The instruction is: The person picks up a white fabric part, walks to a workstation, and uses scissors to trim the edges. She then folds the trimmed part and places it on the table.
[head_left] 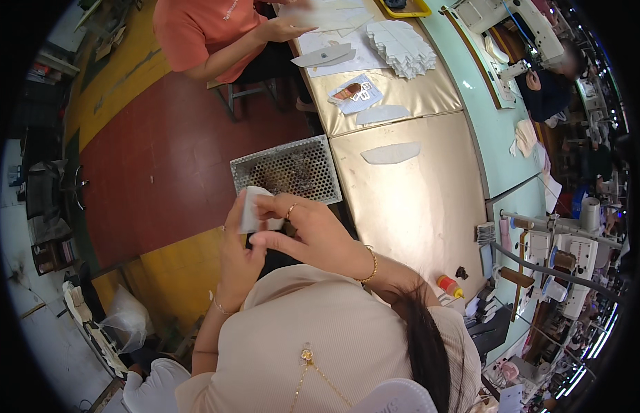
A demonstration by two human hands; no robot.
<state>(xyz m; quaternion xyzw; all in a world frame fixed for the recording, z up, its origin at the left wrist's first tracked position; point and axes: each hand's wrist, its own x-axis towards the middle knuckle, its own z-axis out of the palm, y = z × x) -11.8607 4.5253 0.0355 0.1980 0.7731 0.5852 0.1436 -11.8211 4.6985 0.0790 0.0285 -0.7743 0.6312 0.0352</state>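
A pale, folded piece of fabric or lining [250, 212] stands between my two hands in front of my chest. My left hand [239, 258] grips it from the left, its fingers closed along the edge. From the other side, my right hand [316, 230] pinches it, the fingertips curled at its upper part and the thumb stretched toward my left hand. The fingers partly cover the piece. Beyond it is a grey perforated metal basket [285, 168] with dark scraps inside. On the gold-covered table to the right lies a flat, pale boat-shaped piece [391, 153].
Another flat cut piece [383, 115] lies near a small plastic bag [354, 93]. Farther back is a stack of white pieces [401, 49]. A co-worker in an orange shirt [204, 34] sits at the far left side. A red-and-yellow bottle [449, 286] and sewing machines [540, 41] are at right.
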